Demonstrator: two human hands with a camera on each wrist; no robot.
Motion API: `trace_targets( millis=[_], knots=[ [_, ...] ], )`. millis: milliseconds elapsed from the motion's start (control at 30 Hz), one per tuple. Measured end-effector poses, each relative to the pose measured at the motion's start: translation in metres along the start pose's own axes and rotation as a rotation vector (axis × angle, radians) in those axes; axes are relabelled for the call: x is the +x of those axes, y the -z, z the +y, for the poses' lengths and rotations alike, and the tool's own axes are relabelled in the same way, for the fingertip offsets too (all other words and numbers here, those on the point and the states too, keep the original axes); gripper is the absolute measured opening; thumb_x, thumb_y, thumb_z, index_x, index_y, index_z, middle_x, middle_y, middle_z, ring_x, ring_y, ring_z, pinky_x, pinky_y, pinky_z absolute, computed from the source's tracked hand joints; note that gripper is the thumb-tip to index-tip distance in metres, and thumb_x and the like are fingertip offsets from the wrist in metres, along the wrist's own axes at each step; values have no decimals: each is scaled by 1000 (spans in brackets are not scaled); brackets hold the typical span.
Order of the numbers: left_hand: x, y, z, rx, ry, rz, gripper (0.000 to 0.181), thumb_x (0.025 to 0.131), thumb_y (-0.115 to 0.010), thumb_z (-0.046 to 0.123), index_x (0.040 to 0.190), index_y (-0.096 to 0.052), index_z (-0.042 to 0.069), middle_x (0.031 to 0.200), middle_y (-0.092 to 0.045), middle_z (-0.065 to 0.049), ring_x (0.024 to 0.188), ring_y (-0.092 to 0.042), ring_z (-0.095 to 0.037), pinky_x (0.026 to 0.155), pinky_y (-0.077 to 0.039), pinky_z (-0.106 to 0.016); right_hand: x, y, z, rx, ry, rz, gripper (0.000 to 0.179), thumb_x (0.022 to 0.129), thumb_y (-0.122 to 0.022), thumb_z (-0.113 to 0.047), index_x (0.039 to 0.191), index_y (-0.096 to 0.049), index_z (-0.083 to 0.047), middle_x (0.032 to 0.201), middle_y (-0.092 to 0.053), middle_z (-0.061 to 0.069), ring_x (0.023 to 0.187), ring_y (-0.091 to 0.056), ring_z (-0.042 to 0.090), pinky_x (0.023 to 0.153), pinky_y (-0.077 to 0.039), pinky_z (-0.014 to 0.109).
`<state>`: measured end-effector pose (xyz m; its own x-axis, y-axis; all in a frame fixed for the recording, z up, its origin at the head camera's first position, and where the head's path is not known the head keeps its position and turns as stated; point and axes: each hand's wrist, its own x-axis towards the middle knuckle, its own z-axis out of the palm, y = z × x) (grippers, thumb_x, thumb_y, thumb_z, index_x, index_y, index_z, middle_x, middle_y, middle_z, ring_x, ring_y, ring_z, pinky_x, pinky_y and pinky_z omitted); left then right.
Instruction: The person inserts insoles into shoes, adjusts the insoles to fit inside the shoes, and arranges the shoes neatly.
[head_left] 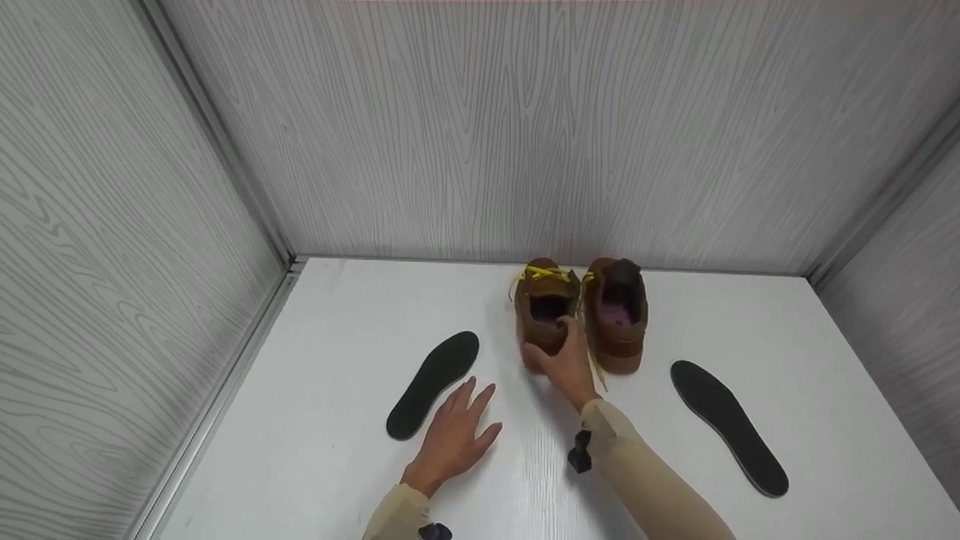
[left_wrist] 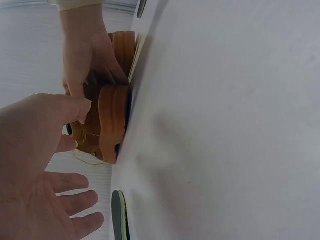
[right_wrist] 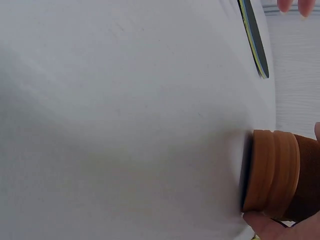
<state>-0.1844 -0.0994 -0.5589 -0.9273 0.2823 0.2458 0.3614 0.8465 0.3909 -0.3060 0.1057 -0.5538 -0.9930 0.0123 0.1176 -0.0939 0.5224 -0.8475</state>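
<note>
My right hand (head_left: pixel 566 367) grips the heel of the left brown shoe (head_left: pixel 531 328), which has yellow laces. The thumb lies on the heel's left side and the fingers reach the collar. In the right wrist view, the shoe's ridged heel (right_wrist: pixel 275 172) has a fingertip at its lower edge. Close on the right stands the matching brown shoe (head_left: pixel 621 349), its collar facing me. My left hand (head_left: pixel 450 439) hovers with fingers spread, holding nothing, just beside a dark insole (head_left: pixel 439 379). In the left wrist view, its thumb overlaps the gripped shoe (left_wrist: pixel 112 117).
A second dark insole (head_left: pixel 731 427) lies on the white table (head_left: pixel 337 330) to the right. Behind the shoes rises a grey wood-grain panel (head_left: pixel 465 135), with more panels at left (head_left: pixel 90 247) and right (head_left: pixel 911 285). A loose yellow lace (head_left: pixel 600 371) trails between the shoes.
</note>
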Motion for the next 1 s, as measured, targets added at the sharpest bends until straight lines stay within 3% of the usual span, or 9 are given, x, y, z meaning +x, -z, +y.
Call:
trace_targets(
  millis=[333,600,800,1000],
  knots=[
    [-5,0,-2,-14,8,-8,55,94,-56,37,141,-45,10,145,-36,-21,133,-35,-35,104,-31,-48,1,-5,4,21,13,70,67,81,-76,-27,131,-35,-8,133,-41,11,126,-40,25,104,-32,45],
    [-6,6,-3,4,-8,24,55,93,-58,35,140,-47,9,144,-38,-21,131,-37,-35,103,-33,-48,-3,0,3,55,-54,79,61,80,-77,-26,123,-37,-11,129,-45,10,123,-42,25,103,-33,45],
    [-9,5,4,7,6,-6,56,94,-56,38,142,-45,11,146,-36,-19,133,-35,-33,105,-31,-47,-29,16,15,63,-33,93,63,79,-79,-28,122,-39,-8,123,-47,9,116,-44,23,100,-36,44],
    [-11,7,15,4,-39,1,55,94,-56,37,142,-45,11,146,-36,-19,133,-35,-33,104,-31,-47,-64,39,16,93,-7,76,65,76,-81,-33,119,-39,-9,120,-48,9,114,-44,22,96,-38,43]
  ],
)
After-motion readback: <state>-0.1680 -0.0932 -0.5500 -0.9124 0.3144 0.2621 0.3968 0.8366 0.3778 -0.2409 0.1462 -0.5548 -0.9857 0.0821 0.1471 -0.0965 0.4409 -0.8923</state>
